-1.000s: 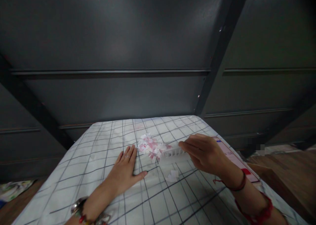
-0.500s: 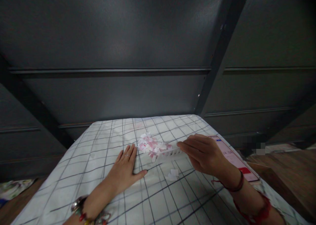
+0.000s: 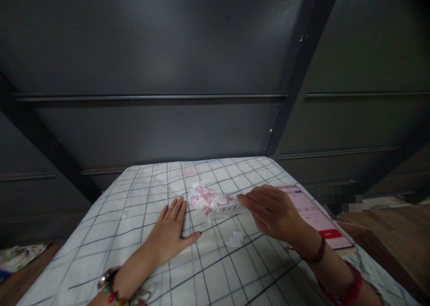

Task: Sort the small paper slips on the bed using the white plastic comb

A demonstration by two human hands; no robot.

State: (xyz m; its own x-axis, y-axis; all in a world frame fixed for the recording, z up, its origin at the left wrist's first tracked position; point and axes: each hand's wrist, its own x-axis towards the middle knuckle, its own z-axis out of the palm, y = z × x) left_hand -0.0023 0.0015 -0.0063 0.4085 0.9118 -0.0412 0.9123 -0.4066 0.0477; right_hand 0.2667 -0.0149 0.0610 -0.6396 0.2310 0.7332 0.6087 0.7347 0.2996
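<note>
The person's left hand (image 3: 171, 232) lies palm down just left of the lower middle of the frame, resting on the white checked cloth (image 3: 134, 207) that covers the tabletop. Its fingers are extended and slightly parted, with the thumb spread wide towards the right, and it grasps nothing. A thin ring (image 3: 174, 212) sits on one finger, and a beaded bracelet (image 3: 114, 292) circles the wrist at the bottom edge.

The right hand (image 3: 277, 212), right of centre, has its fingers drawn narrow and pinched together at the right end of a pale, see-through slotted strip (image 3: 228, 209). The strip stands along the lower right side of a loose heap of white and pink paper scraps (image 3: 204, 198), close to it; whether they touch is hard to tell. The heap lies near the centre of the frame, a little below the middle, with the left fingertips just beside its left edge. Below the strip, a few white scraps (image 3: 236, 238) lie apart on the cloth.

A phone (image 3: 314, 216) with a lit screen and a red button lies partly behind the right hand. Dark grey panels (image 3: 161, 50) fill the upper frame.
</note>
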